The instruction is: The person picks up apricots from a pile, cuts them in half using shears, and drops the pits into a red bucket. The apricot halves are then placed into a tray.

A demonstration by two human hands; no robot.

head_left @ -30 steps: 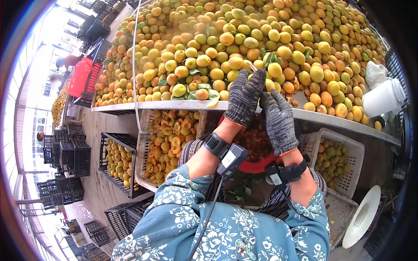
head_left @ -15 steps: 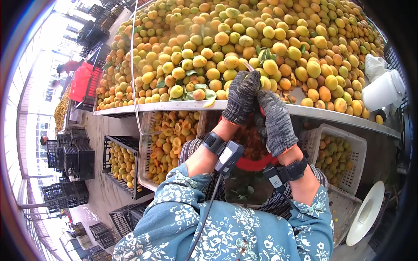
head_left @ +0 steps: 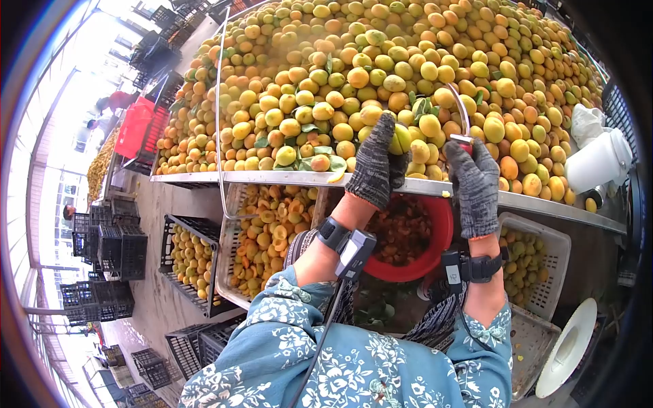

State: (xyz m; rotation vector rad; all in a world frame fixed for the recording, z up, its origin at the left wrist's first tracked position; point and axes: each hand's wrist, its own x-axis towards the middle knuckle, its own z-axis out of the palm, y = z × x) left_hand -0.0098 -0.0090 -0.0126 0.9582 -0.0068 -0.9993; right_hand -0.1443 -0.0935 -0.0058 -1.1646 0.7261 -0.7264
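Note:
In a dark knitted glove, my left hand (head_left: 375, 163) is closed around a yellow-green apricot (head_left: 400, 140) above the metal table edge. To its right, my gloved right hand (head_left: 474, 187) grips a small curved knife (head_left: 464, 112); the blade points up and away, and part of the red handle shows at the fingers. The hands are apart. Beyond both of them spreads a large heap of apricots (head_left: 381, 68), with a few green leaves among the fruit. Below the hands, a red tub (head_left: 445, 231) contains dark orange-brown pieces.
A pale crate (head_left: 235, 204) of halved apricots stands below the table at left, beside a black crate (head_left: 214, 262) of whole ones. Another pale crate (head_left: 554, 272) is at right. A white bucket (head_left: 598, 153) sits by the table's right end, near a white hat-like round object (head_left: 568, 347).
My hands were together over the table edge; they have since moved apart, the right one going right with the knife. The apricot in my left hand and the red tub now show clearly.

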